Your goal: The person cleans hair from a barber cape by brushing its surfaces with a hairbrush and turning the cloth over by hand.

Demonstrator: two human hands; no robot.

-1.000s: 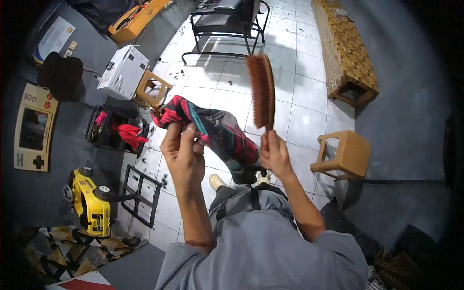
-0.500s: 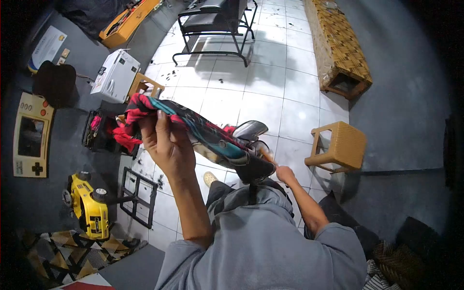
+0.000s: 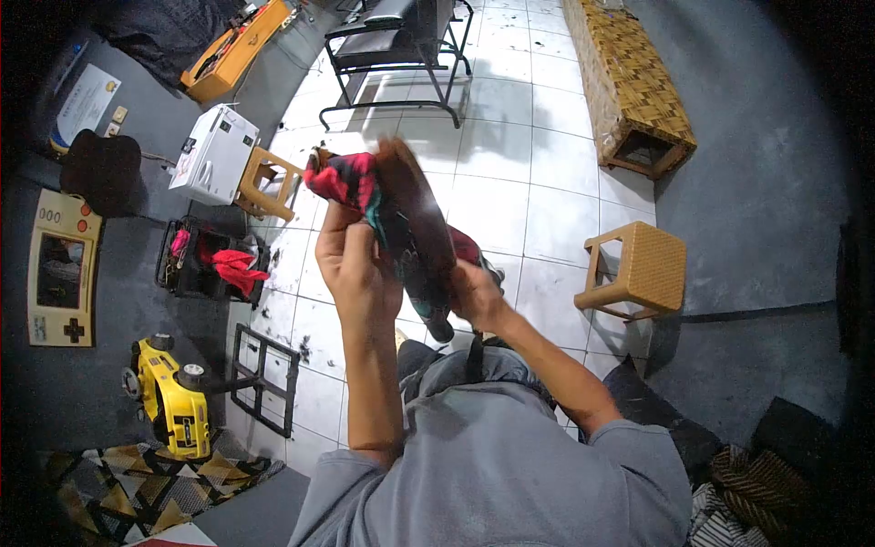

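A red, black and teal patterned cloth [image 3: 344, 179] hangs in front of my body, its top end gripped by my left hand [image 3: 354, 255]. My right hand [image 3: 476, 294] is closed on the handle end of a brown wooden brush [image 3: 415, 196]. The brush slants up and to the left across the cloth, its wooden back showing and its bristles hidden. It is slightly blurred, and I cannot tell whether it touches the cloth. The lower part of the cloth hangs behind the brush and beside my right hand.
A black-framed chair [image 3: 392, 41] stands ahead on white tiles. To the right are a tan stool [image 3: 643, 269] and a long woven bench [image 3: 638, 82]. On the left are a small white fridge [image 3: 216, 155], another stool [image 3: 264, 185] and a yellow toy car [image 3: 173, 401].
The brush has come up from the cloth's lower end to its upper part, and my right hand has moved left. My left hand and the cloth's top have shifted right.
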